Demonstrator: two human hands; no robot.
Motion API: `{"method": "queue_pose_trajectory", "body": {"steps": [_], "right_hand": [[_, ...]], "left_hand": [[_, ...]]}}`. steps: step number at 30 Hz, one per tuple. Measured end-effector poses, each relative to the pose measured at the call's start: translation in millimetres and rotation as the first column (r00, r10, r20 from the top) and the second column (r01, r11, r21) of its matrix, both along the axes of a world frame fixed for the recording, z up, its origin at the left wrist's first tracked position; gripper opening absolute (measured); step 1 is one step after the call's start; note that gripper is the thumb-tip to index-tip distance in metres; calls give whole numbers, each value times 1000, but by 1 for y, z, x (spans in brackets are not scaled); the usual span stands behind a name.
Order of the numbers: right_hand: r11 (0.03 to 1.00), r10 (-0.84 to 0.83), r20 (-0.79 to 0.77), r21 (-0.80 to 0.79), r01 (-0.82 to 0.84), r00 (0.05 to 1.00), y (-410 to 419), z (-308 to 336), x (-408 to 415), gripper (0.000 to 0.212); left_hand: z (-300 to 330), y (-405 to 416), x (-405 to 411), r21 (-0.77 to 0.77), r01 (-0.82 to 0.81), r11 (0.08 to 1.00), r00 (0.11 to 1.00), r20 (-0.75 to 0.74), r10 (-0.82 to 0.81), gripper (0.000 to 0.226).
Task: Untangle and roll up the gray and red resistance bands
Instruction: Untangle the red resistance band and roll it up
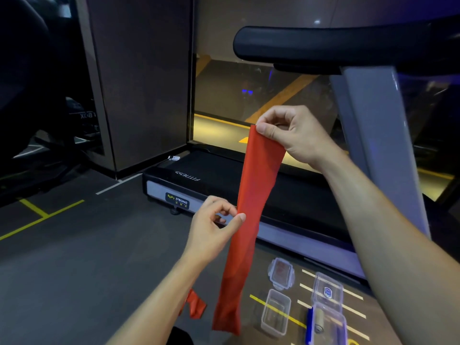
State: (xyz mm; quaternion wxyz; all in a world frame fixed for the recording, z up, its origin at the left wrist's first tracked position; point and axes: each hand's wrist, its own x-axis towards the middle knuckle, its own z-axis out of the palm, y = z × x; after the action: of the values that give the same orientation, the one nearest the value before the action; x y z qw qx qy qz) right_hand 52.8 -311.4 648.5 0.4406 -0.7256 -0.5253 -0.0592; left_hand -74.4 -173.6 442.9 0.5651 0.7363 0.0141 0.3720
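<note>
1. The red band (pixel 251 220) is a thin, flat, matte strip of stretchy sheet, hanging in a long ribbon from upper right to lower middle, slightly creased along its length and crumpled at the bottom end.
2. The right hand (pixel 296 133) pinches the top end of the band between thumb and curled fingers, far and to the right, in front of the treadmill.
3. The left hand (pixel 214 227) pinches the band's left edge about halfway down, thumb tip against the strip, other fingers curled loosely.
4. A second piece of red sheet (pixel 195 306) lies crumpled on the floor, near and left of the hanging end; whether it belongs to the same strip cannot be told.
5. The floor (pixel 74 270) is dark, smooth and marked with yellow and white lines.
6. The treadmill (pixel 189 178) has a black textured belt, a grey side rail and a padded black handlebar.
7. On the floor at near right sit clear hard-plastic containers: an open rectangular tub (pixel 275 312), see-through with nothing visible in it; a clip-on lid (pixel 281 273) lying flat beyond it; and an open hinged box (pixel 328 312).
8. The grey band (pixel 319 319) lies in the hinged box as a tight roll, beside a blue edge.
</note>
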Motion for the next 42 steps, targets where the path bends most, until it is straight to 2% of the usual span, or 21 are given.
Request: {"method": "queue_pose_trajectory", "body": {"steps": [5,8,15,19,24,28,31,33,35,36,39,42], "right_hand": [[1000,-17,19,13,17,1000,1,2,0,9],[1000,-12,11,9,12,1000,1,1,-1,8],[1000,0,6,-1,0,1000,-1,2,-5,9],[1000,21,9,-11,-21,1000,-5,4,-8,8],[1000,17,18,-23,-17,1000,-9,8,-11,8],[1000,3,35,-30,-2,999,-13,10,-12,9],[999,-24,48,-34,25,999,-16,9,-11,11],[998,-54,57,-23,55,997,-17,8,-8,10],[996,-90,63,-11,90,994,-19,6,-6,10],[995,-103,62,-6,103,993,-20,5,-5,10],[993,-121,69,-3,121,990,-22,3,-3,10],[991,-132,70,-1,132,989,-25,4,-5,10]], "left_hand": [[-3,-12,0,-110,76,991,996,-36,-81,10],[-3,-13,2,-106,88,990,993,-75,-96,15],[-7,-8,3,-98,-91,991,988,-134,78,3],[-1,-12,-1,-112,-148,983,982,-135,132,20],[5,-15,-4,-111,-84,990,984,-168,65,25],[8,-17,-2,-113,-79,990,983,-177,58,7],[7,-13,1,-27,-85,996,971,-226,77,6],[7,-9,0,215,-145,966,943,-267,201,15],[11,-10,-2,458,-223,861,891,-263,370,20],[13,-10,-3,517,-238,822,881,-241,407,21],[15,-3,0,535,-176,826,932,-181,315,21],[16,8,6,488,-61,870,961,-208,184,19]]}}
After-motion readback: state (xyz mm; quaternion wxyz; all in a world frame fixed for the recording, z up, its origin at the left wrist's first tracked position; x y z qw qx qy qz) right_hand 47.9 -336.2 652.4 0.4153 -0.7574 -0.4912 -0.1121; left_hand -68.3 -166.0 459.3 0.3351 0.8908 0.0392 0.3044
